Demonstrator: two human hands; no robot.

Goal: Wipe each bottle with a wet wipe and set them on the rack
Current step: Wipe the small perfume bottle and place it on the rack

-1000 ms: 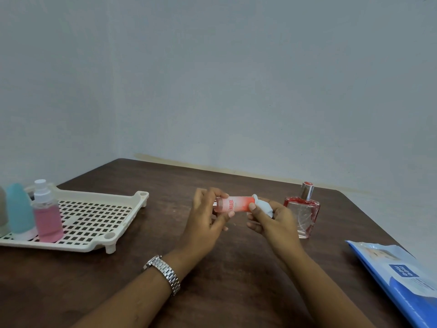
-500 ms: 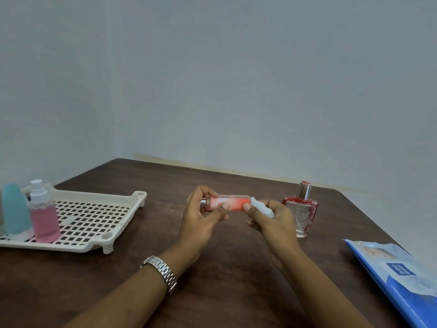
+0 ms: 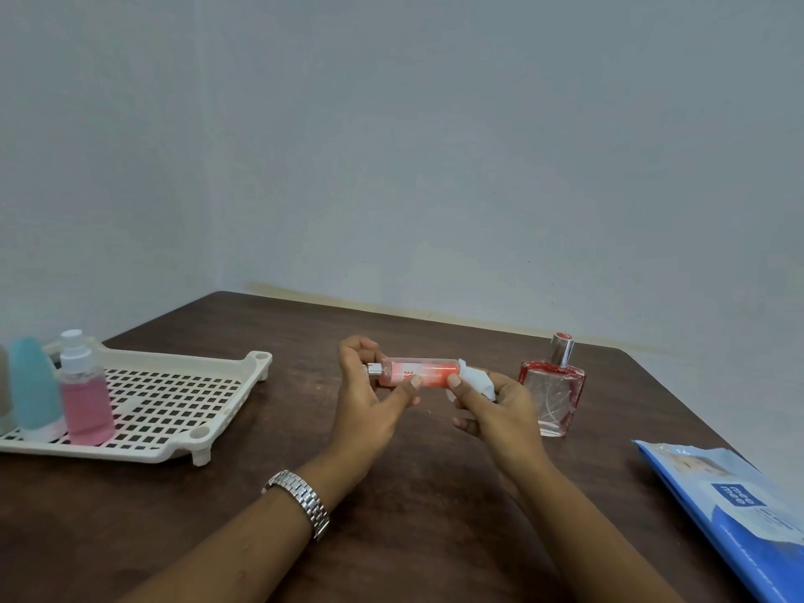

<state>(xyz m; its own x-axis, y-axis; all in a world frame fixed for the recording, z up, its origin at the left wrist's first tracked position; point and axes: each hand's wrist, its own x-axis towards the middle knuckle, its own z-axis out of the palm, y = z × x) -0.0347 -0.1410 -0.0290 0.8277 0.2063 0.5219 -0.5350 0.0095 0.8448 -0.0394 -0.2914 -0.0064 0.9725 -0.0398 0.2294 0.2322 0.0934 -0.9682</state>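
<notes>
A slim pink-orange bottle (image 3: 417, 373) lies sideways in the air above the table's middle. My left hand (image 3: 370, 402) grips its capped left end between thumb and fingers. My right hand (image 3: 496, 411) pinches a crumpled white wet wipe (image 3: 478, 379) against the bottle's right end. The cream slotted rack (image 3: 174, 402) sits at the left, with a pink spray bottle (image 3: 85, 398) and a blue bottle (image 3: 32, 385) standing upright on it. A square red-tinted perfume bottle (image 3: 552, 393) stands on the table just right of my right hand.
A blue pack of wet wipes (image 3: 731, 511) lies at the table's right front edge. A grey object (image 3: 3, 393) shows at the frame's left edge on the rack. The dark wooden table (image 3: 391, 515) meets a plain wall behind.
The slim bottle shifted left within my hands, showing more of its body. The wipe moved from the bottle's side to its right end.
</notes>
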